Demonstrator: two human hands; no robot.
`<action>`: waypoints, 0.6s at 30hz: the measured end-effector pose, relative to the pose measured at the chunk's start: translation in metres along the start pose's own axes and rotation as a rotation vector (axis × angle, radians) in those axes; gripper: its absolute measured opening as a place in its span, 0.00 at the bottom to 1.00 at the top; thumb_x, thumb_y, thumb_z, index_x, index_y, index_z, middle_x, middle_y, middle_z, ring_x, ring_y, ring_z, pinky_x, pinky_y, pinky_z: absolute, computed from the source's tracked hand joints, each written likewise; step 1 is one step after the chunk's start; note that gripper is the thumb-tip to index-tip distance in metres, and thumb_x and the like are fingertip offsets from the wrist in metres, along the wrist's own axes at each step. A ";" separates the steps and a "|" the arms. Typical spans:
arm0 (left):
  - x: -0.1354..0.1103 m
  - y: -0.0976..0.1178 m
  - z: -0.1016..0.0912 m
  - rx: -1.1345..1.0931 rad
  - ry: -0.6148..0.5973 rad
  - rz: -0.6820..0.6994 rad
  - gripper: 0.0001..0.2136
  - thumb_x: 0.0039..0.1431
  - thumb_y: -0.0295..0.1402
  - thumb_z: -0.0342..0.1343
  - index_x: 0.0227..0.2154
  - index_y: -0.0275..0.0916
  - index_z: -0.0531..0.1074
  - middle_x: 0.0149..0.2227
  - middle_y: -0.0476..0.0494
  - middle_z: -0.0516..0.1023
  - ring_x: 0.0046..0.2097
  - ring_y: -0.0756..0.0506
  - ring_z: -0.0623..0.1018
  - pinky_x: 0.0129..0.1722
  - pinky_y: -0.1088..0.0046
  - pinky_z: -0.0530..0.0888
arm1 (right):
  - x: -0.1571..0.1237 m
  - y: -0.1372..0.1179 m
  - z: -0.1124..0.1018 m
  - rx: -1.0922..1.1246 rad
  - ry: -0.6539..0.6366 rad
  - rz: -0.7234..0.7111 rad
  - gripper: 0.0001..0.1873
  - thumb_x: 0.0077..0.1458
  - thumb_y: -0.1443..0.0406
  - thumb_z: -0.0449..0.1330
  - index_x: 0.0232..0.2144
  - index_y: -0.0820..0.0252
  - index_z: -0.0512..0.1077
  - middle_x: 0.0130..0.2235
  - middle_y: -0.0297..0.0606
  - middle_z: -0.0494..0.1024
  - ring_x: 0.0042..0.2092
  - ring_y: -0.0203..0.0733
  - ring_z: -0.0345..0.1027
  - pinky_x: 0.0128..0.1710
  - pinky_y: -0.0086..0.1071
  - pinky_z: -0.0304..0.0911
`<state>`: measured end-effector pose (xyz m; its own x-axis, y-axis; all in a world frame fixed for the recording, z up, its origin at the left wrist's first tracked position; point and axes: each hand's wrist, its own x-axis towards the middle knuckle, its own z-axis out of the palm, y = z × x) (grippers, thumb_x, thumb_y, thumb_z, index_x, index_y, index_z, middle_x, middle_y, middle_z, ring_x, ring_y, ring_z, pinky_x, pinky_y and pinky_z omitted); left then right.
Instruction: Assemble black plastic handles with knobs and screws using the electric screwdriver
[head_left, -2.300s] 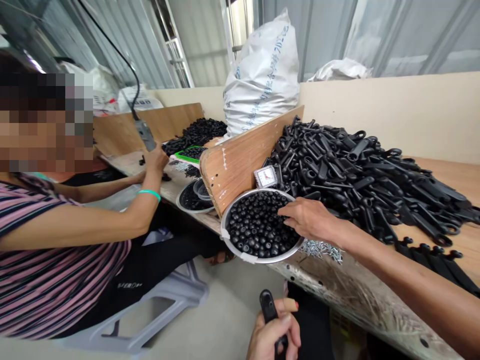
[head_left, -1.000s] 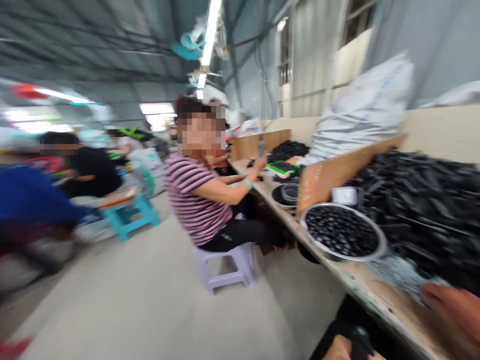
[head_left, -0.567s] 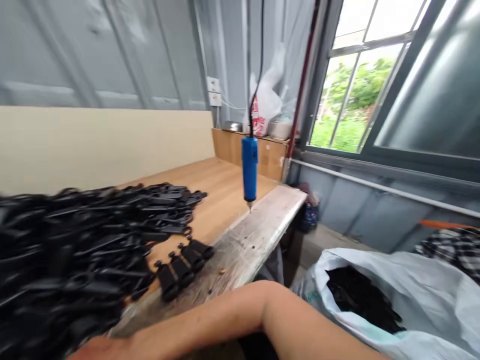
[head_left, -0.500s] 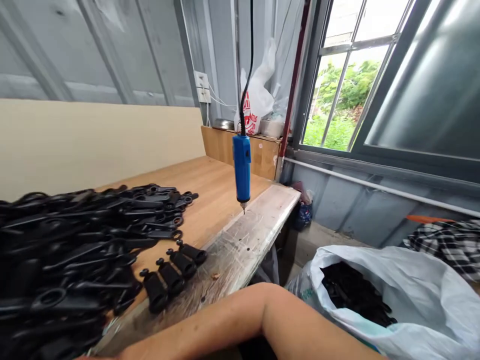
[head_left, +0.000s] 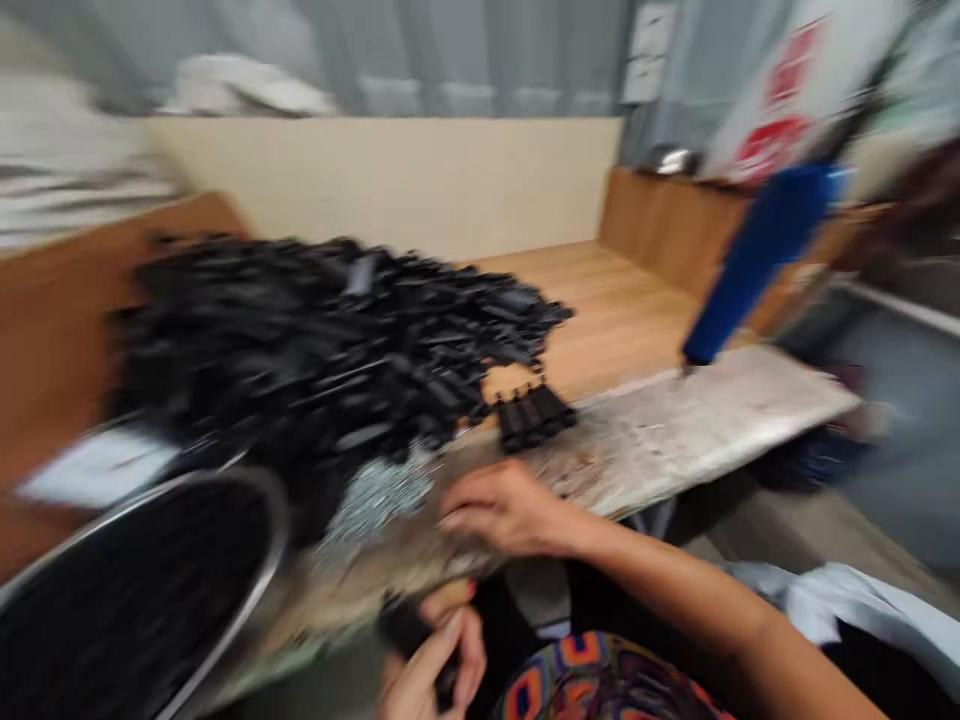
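The picture is smeared by head motion. My left hand (head_left: 431, 660) sits low at the table's front edge, fingers wrapped round a black plastic handle (head_left: 409, 630). My right hand (head_left: 506, 510) rests on the worn front strip of the table (head_left: 675, 430), fingers bent down near a heap of small silver screws (head_left: 375, 495); what its fingertips hold is not visible. A big pile of black plastic handles (head_left: 330, 340) lies behind the hands. A short row of black pieces (head_left: 532, 415) lies just right of the pile.
A metal bowl (head_left: 247, 590) of black parts stands at the lower left. A blue electric screwdriver (head_left: 757, 260) hangs over the table's right end. A wooden divider (head_left: 52, 300) stands at the left, a white sack (head_left: 855, 610) at the lower right.
The view swung from the co-worker to the window side and back onto the table. My right hand came from the bowl to the table edge by the screws; my left still grips the handle.
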<state>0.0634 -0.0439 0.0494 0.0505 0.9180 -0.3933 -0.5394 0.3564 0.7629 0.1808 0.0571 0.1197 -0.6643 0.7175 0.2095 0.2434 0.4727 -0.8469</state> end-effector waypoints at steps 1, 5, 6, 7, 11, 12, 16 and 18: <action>-0.015 0.000 -0.007 -0.032 0.091 0.046 0.11 0.45 0.36 0.62 0.27 0.36 0.66 0.16 0.55 0.62 0.16 0.58 0.59 0.18 0.81 0.57 | -0.001 0.006 0.004 0.045 0.037 -0.024 0.07 0.55 0.67 0.55 0.29 0.63 0.73 0.27 0.31 0.73 0.29 0.31 0.64 0.30 0.22 0.58; -0.032 -0.006 -0.016 -0.161 0.110 0.097 0.11 0.46 0.33 0.58 0.32 0.33 0.69 0.15 0.53 0.66 0.13 0.58 0.57 0.15 0.80 0.52 | -0.004 0.014 0.016 0.110 0.010 -0.084 0.07 0.55 0.66 0.56 0.27 0.63 0.72 0.25 0.31 0.70 0.28 0.32 0.62 0.29 0.24 0.57; -0.033 -0.007 -0.016 -0.182 0.102 0.099 0.11 0.45 0.33 0.58 0.32 0.32 0.69 0.15 0.52 0.66 0.13 0.57 0.57 0.14 0.80 0.52 | -0.006 0.011 0.018 0.103 -0.016 -0.105 0.08 0.55 0.66 0.56 0.28 0.63 0.72 0.25 0.32 0.70 0.28 0.32 0.63 0.30 0.24 0.57; -0.033 -0.008 -0.017 -0.198 0.101 0.101 0.11 0.45 0.32 0.57 0.32 0.32 0.69 0.15 0.52 0.66 0.13 0.57 0.57 0.13 0.80 0.52 | -0.009 0.006 0.020 0.096 -0.041 -0.134 0.08 0.56 0.66 0.55 0.28 0.62 0.72 0.26 0.32 0.71 0.29 0.32 0.63 0.30 0.25 0.57; -0.043 -0.010 -0.017 -0.227 0.122 0.135 0.09 0.43 0.31 0.57 0.29 0.32 0.68 0.14 0.51 0.66 0.12 0.57 0.57 0.12 0.80 0.53 | -0.016 -0.015 0.032 0.057 -0.110 -0.292 0.09 0.58 0.67 0.53 0.29 0.63 0.71 0.28 0.35 0.72 0.30 0.32 0.64 0.31 0.25 0.58; -0.046 -0.009 -0.017 -0.231 0.124 0.150 0.09 0.44 0.32 0.57 0.29 0.32 0.68 0.14 0.51 0.66 0.12 0.57 0.57 0.12 0.80 0.53 | -0.017 -0.018 0.037 0.028 -0.125 -0.330 0.10 0.59 0.67 0.52 0.28 0.63 0.71 0.27 0.35 0.71 0.30 0.32 0.63 0.32 0.25 0.58; -0.053 -0.005 -0.023 -0.241 0.190 0.246 0.14 0.49 0.37 0.57 0.35 0.31 0.69 0.17 0.50 0.68 0.13 0.56 0.61 0.13 0.81 0.55 | -0.020 -0.025 0.054 -0.202 -0.207 -0.450 0.15 0.60 0.66 0.50 0.26 0.62 0.73 0.28 0.38 0.71 0.33 0.35 0.63 0.34 0.28 0.57; -0.055 -0.001 -0.027 -0.246 0.235 0.285 0.16 0.51 0.37 0.57 0.39 0.30 0.69 0.18 0.49 0.69 0.16 0.55 0.65 0.14 0.81 0.58 | -0.020 -0.025 0.059 -0.340 -0.266 -0.488 0.15 0.60 0.67 0.51 0.25 0.61 0.72 0.29 0.38 0.71 0.34 0.37 0.62 0.35 0.29 0.56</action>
<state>0.0387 -0.0993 0.0559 -0.3068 0.8990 -0.3126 -0.6894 0.0165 0.7242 0.1462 0.0001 0.1079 -0.8967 0.2489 0.3660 0.0504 0.8789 -0.4743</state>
